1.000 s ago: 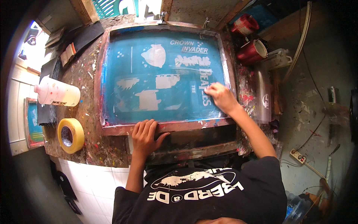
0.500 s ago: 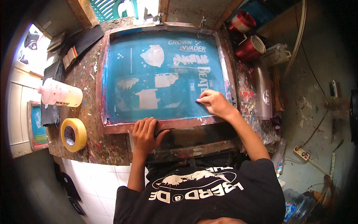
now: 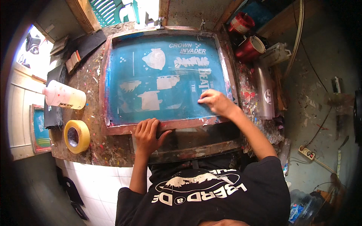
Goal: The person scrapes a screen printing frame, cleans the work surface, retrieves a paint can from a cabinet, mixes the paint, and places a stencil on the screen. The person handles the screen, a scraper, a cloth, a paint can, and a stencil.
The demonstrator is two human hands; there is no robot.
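A wood-framed printing screen (image 3: 103, 84) with blue mesh (image 3: 134, 103) and pale stencil shapes and lettering lies on the paint-stained bench (image 3: 90, 158). My left hand (image 3: 150, 135) rests on the frame's front edge, fingers bent over it and apart, thumb spread. My right hand (image 3: 215, 102) is on the lower right of the mesh, over the vertical lettering, with its finger and thumb pinched. Whatever they hold, if anything, is hidden. A faint translucent strip (image 3: 193, 94) shows beside those fingertips.
At left are a tape roll (image 3: 83, 135), a white plastic bottle (image 3: 69, 96) on its side and dark sheets (image 3: 93, 40). At right stand red cans (image 3: 246, 52), a clear roll (image 3: 264, 96) and a white container (image 3: 274, 58). A power strip (image 3: 306, 152) and plastic bottles (image 3: 303, 207) are lower right.
Compared with a second ago, my right hand has moved down and left on the mesh, still pinched. My left hand stays on the front edge of the frame.
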